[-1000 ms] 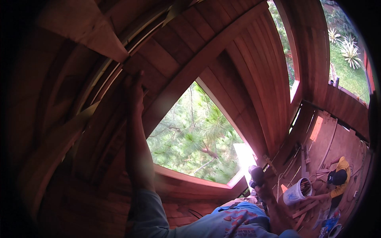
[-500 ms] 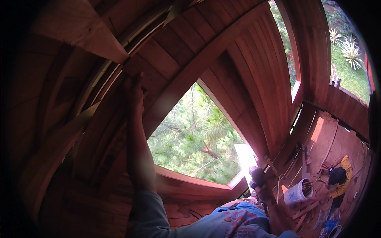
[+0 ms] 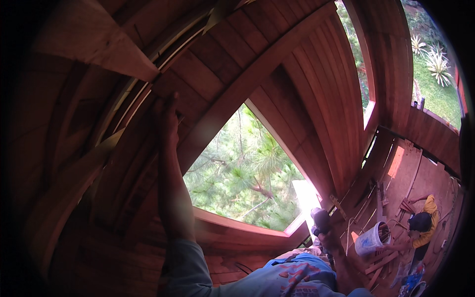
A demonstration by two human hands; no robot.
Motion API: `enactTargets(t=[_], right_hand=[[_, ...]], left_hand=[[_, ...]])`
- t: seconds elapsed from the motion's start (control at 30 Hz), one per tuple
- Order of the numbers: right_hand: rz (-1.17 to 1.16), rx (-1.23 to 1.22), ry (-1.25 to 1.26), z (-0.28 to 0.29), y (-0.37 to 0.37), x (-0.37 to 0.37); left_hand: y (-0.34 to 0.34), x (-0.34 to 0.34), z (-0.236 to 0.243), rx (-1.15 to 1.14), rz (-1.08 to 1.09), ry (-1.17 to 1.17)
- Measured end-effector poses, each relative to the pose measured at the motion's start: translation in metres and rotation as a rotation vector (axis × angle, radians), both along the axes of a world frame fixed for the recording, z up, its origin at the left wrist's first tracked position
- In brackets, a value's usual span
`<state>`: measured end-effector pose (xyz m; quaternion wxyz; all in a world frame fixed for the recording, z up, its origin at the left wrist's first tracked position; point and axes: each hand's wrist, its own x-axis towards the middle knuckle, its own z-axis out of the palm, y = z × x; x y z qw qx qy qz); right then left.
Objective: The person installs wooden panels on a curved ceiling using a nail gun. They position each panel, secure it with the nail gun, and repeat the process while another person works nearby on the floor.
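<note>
Presently, in the head view, the left hand (image 3: 169, 115) is raised at the plank wall (image 3: 198, 74); whether it grips something, I cannot tell. The right hand (image 3: 330, 241) grasps a dark tool (image 3: 321, 219) near the window's (image 3: 247, 173) lower corner.

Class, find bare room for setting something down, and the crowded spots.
Floor boards between the low wall and the co-worker look mostly bare. Around the white bucket it is crowded, with wood strips beside it.

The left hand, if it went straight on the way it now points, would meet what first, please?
The left hand would most likely meet the planks first, though depth is unclear and the two may be touching.
</note>
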<state>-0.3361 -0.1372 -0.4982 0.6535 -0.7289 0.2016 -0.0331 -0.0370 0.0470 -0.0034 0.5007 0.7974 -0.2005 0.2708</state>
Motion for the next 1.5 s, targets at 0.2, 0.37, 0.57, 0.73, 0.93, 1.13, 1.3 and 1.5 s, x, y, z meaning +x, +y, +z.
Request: enactTargets(t=[0.2, 0.37, 0.57, 0.73, 0.93, 1.13, 1.3, 1.5], right_hand=[[-0.02, -0.052, -0.102, -0.01, 0.001, -0.002], [0.061, 0.157, -0.045, 0.013, -0.004, 0.005], [0.01, 0.217, -0.155, 0.069, -0.016, 0.037], [0.018, 0.346, -0.209, 0.109, -0.029, 0.068], [0.034, 0.353, -0.404, 0.18, -0.034, 0.091], [0.053, 0.319, -0.601, 0.23, -0.034, 0.11], [0.03, 0.303, -0.645, 0.258, -0.028, 0.108], [0.038, 0.384, -0.742, 0.267, -0.019, 0.105]], left_hand=[[-0.009, -0.005, -0.001, -0.036, -0.043, -0.037], [-0.004, -0.012, 0.0, -0.09, 0.025, 0.04], [-0.007, -0.006, -0.003, -0.151, -0.024, 0.055], [-0.002, 0.005, -0.003, -0.116, -0.038, 0.081], [-0.004, 0.006, -0.004, -0.074, -0.004, 0.022], [0.001, 0.014, -0.003, 0.016, -0.039, -0.071], [0.0, 0.019, -0.001, 0.156, 0.043, -0.154], [0.011, 0.035, -0.001, 0.267, 0.105, -0.369]])
